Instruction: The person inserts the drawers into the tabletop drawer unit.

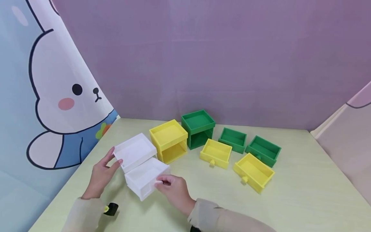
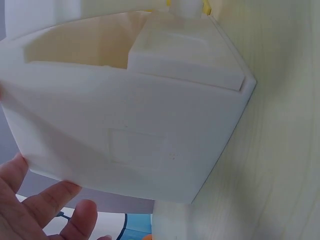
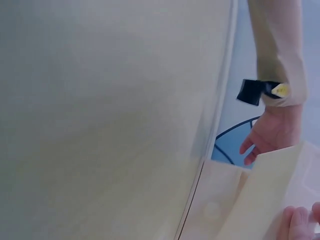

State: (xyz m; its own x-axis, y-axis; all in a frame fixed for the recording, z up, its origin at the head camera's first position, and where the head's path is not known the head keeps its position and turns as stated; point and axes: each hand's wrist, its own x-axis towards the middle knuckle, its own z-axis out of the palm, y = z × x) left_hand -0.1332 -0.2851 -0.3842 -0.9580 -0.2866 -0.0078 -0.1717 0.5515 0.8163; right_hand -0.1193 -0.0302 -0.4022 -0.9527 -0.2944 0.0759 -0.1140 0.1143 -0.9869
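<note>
My left hand (image 1: 99, 175) grips a small white cabinet (image 1: 134, 149) at its left side, fingers and thumb on its edges. The cabinet is tilted. A white drawer (image 1: 147, 175) stands well out from its front, and my right hand (image 1: 175, 190) pinches that drawer's front between thumb and fingers. The knob there is hidden by the fingers. In the left wrist view, a second drawer front (image 2: 187, 55) with a knob sits inside the cabinet beside an open slot. Fingers of my left hand (image 2: 45, 205) touch the cabinet's edge there.
A yellow cabinet (image 1: 168, 133) and a green cabinet (image 1: 198, 122) stand behind, both with hollow fronts. To the right lie two yellow drawers (image 1: 215, 151) and two green drawers (image 1: 233, 138). A purple cloth (image 1: 232, 64) hangs behind the table (image 1: 304, 180).
</note>
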